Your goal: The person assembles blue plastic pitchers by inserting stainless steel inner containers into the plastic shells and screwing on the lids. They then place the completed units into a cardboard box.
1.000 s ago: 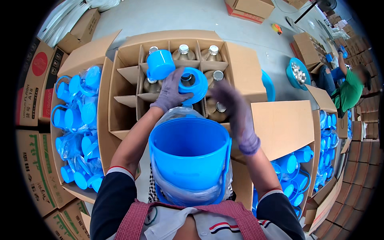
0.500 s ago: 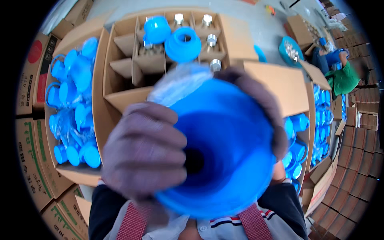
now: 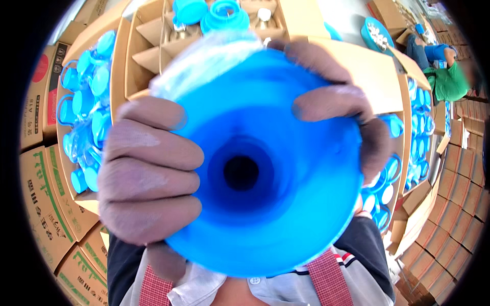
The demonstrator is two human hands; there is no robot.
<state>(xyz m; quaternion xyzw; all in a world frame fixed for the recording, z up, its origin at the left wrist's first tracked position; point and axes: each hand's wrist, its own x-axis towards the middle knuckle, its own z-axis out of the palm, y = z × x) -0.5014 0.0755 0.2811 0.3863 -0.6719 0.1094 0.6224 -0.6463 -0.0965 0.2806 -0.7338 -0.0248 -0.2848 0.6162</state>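
A blue funnel-shaped plastic piece (image 3: pixel 301 214) fills the middle of the view, its wide mouth facing up toward me and a dark round hole at its centre. My left hand (image 3: pixel 153 171), in a brownish glove, wraps over its left rim with the fingers inside. On the upper right rim my right hand (image 3: pixel 347 97), gloved alike, has its fingers bent over the edge. Crumpled clear plastic film (image 3: pixel 209 64) shows behind the piece at its upper left. Beyond it, a divided carton (image 3: pixel 140 33) holds metal-capped bottles (image 3: pixel 264 18), with a blue ring-shaped piece (image 3: pixel 224 20) on top.
At left stands an open carton of blue handled pieces (image 3: pixel 84 104); more blue pieces (image 3: pixel 377 199) fill cartons at right. A teal basin (image 3: pixel 365 34) of small silvery parts is farther off. A person in green (image 3: pixel 451 84) is at far right. Stacked cartons (image 3: pixel 48 204) line the left.
The blue piece has turned so that its central hole faces me more squarely, and looks closer. My right fingers now reach inside the rim. The cartons have shifted upward in view.
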